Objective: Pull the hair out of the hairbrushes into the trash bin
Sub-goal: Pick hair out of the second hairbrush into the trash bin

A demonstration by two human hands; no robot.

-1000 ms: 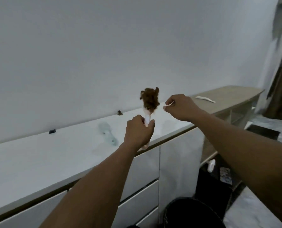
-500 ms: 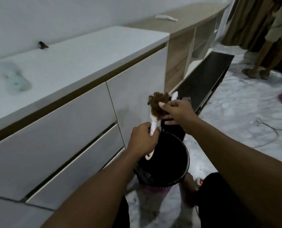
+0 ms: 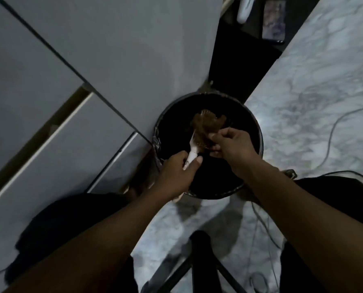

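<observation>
Early on, I'd judge: hairbrush (image 3: 193,144) held over the trash bin (image 3: 241,125), brown hair (image 3: 208,124) matted on its bristles, not yet off; left hand (image 3: 176,173) grips the white handle; right hand (image 3: 232,145) pinches the hair's near edge; pull & drop left to do; no other brushes in view.

The single head view looks almost straight down from close above the person's own reach, with both forearms (image 3: 112,240) entering at the bottom edge and running up toward the middle. The trash bin (image 3: 241,121) sits just above centre, its open mouth facing the lens. The wide angle slants the cabinet fronts (image 3: 112,49) across the left and top, and the marble floor (image 3: 324,92) down the right.
</observation>
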